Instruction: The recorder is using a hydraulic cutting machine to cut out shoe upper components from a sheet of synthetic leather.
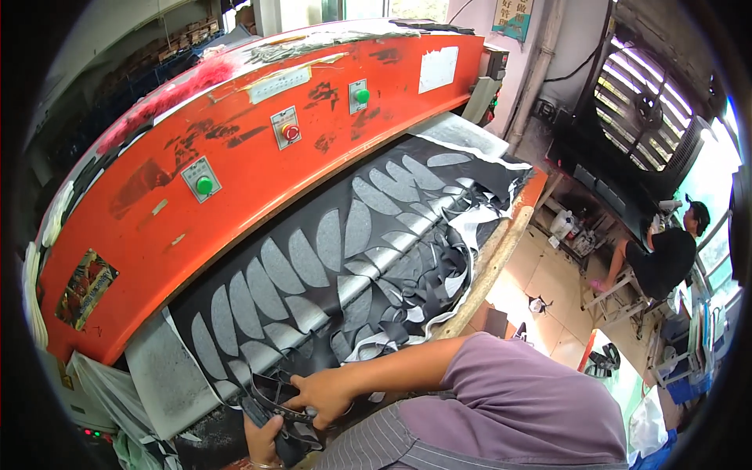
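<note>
At the front left edge of the press bed, both my hands are close together over dark material. My right hand (325,398) reaches in from the right, its fingers closed on the rim of a dark, curved, band-like frame that looks like a cutting die (272,389). Beside it, my left hand (265,440) is closed, thumb up, around dark strip-like pieces (252,409); their exact kind is unclear. A black sheet (235,270) lies over the bed, with rows of grey leaf-shaped areas (282,286) across it. Scraps partly hide the sheet's near side.
The orange press beam (258,149) spans the far side, with green buttons (204,185) and a red button (291,132). Black and white offcuts (431,278) heap along the bed's near edge (501,262). Another person (666,254) sits at the far right.
</note>
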Available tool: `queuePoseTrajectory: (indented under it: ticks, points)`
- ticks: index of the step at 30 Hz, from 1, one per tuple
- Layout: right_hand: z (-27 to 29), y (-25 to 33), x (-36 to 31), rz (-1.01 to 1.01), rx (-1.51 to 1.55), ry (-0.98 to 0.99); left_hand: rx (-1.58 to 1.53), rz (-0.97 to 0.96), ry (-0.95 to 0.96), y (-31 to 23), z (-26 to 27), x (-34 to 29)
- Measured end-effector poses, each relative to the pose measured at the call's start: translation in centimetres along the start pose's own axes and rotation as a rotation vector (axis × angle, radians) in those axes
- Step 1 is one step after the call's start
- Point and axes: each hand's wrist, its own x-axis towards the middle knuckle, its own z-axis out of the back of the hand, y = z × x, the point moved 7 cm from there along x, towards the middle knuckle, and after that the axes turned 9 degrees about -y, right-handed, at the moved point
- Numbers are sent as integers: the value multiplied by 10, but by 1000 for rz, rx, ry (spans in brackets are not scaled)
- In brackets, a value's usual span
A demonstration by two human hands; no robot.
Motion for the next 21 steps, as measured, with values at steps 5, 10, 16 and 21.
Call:
queuePoseTrajectory:
  ticks: [5, 10, 16, 21]
  points:
    - [43, -29, -68, -97, -385, 43, -81, 99, -265, 28, 81, -41]
    - [134, -95, -120, -167, -164, -244, -566, -4, -668, 8, 83, -124]
    - [311, -299, -197, -634, -765, -897, -741, -302, -1523, 123, 111, -317]
    - [385, -407, -234, -621, -1274, -490, -1391, -352, -1857, 322, -47, -512]
